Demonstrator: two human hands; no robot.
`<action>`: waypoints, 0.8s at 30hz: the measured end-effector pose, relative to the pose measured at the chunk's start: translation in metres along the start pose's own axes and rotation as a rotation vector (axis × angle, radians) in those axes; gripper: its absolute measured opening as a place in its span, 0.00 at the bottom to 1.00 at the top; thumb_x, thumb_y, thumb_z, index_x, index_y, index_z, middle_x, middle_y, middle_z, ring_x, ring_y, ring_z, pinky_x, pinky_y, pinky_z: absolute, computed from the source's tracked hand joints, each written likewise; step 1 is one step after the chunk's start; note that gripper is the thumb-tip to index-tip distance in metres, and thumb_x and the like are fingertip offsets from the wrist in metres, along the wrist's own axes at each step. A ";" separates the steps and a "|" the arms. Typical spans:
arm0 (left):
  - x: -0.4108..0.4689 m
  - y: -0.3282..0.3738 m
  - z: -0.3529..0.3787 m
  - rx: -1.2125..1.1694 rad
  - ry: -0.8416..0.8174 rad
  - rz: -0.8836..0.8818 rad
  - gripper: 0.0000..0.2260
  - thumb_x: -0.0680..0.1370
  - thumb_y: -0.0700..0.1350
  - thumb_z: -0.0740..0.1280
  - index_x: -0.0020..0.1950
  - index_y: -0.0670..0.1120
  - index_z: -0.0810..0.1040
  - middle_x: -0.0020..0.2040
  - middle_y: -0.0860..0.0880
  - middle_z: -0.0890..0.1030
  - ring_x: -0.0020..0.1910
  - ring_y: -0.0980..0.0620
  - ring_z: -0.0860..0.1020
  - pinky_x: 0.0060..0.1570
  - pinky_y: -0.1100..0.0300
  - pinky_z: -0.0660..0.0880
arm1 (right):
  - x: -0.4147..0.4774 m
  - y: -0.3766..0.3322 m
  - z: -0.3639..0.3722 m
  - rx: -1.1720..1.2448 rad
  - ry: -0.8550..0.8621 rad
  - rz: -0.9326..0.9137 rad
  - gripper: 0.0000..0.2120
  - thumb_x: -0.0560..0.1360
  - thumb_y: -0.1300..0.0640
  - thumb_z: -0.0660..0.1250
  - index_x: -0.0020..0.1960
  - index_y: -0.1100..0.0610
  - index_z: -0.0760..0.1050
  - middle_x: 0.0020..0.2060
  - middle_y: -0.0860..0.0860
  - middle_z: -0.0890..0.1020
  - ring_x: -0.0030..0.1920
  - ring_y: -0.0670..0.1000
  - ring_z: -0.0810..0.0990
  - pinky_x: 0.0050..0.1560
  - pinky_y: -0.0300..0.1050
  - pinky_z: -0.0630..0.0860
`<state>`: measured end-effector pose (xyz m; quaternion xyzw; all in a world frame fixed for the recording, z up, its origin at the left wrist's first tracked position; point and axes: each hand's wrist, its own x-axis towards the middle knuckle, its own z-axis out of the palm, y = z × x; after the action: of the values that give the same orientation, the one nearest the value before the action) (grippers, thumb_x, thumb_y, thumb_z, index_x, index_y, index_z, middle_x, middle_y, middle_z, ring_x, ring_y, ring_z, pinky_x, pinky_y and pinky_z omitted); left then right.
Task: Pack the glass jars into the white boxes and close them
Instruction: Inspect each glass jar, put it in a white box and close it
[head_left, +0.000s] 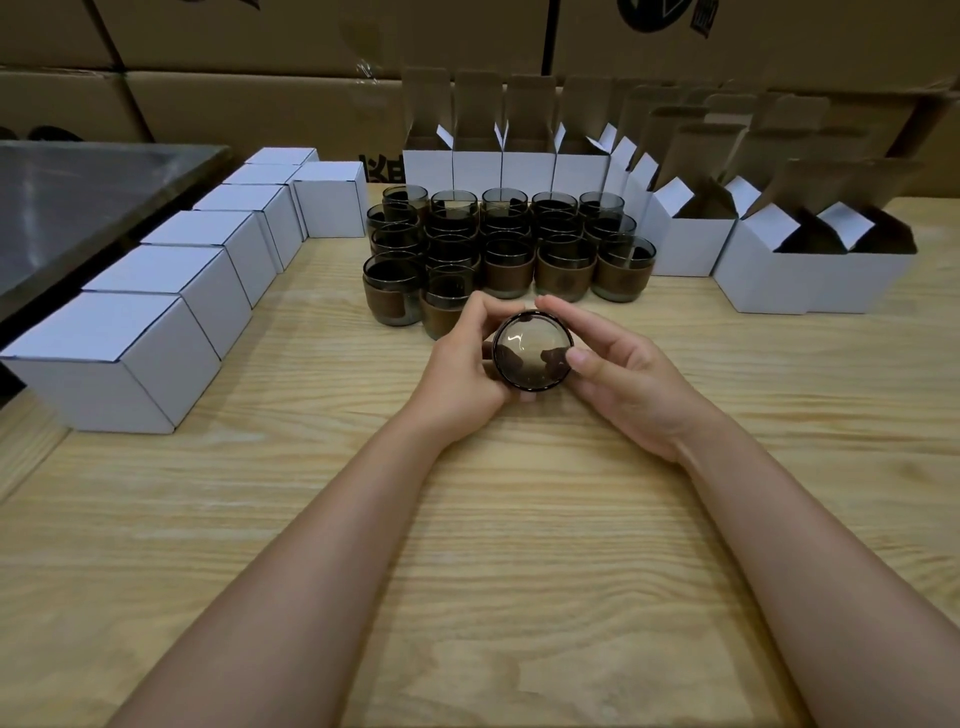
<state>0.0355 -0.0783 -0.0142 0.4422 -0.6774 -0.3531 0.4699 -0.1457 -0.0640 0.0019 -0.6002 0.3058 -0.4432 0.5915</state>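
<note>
1. Both grips grasping one smoky dark glass jar (532, 349), tipped so its round end faces the camera: left hand (467, 364) cupped round the near-left side, right hand (623, 374) with thumb on the rim and fingers arched over the top.
2. Held just above the pale wooden counter (467, 545), in front of the cluster of matching glass jars with brown sleeves (498, 249).
3. Likely rigid, fairly heavy for its size, smooth and slippery, breakable if dropped or knocked against its neighbours.
4. Best taken round the brown sleeve, probably less slick than bare glass; rim pinches riskier.
5. Open white cardboard boxes with raised flaps (691, 244) waiting behind and to the right; closed white cardboard boxes (156, 312) lined up at left.
</note>
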 end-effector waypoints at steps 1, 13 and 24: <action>0.000 0.000 0.000 -0.006 -0.006 -0.005 0.32 0.62 0.32 0.80 0.52 0.59 0.69 0.54 0.56 0.80 0.52 0.61 0.79 0.49 0.68 0.75 | 0.000 0.000 -0.001 -0.019 -0.009 0.005 0.27 0.75 0.67 0.62 0.73 0.58 0.64 0.70 0.52 0.72 0.66 0.51 0.74 0.70 0.48 0.68; -0.001 0.001 0.001 0.016 -0.051 0.015 0.30 0.64 0.34 0.78 0.51 0.60 0.68 0.51 0.57 0.79 0.46 0.65 0.79 0.43 0.72 0.73 | 0.000 0.004 0.000 -0.212 0.031 -0.021 0.33 0.69 0.70 0.72 0.68 0.49 0.68 0.64 0.47 0.74 0.54 0.42 0.80 0.51 0.35 0.76; -0.001 0.003 0.005 0.077 -0.077 0.077 0.30 0.65 0.34 0.77 0.52 0.61 0.67 0.51 0.56 0.78 0.40 0.66 0.79 0.37 0.72 0.73 | 0.009 0.012 0.021 -0.374 0.390 -0.133 0.25 0.65 0.57 0.80 0.54 0.45 0.70 0.49 0.41 0.79 0.47 0.34 0.79 0.43 0.30 0.75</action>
<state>0.0305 -0.0755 -0.0131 0.4196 -0.7245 -0.3252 0.4397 -0.1213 -0.0636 -0.0060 -0.6211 0.4503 -0.5239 0.3700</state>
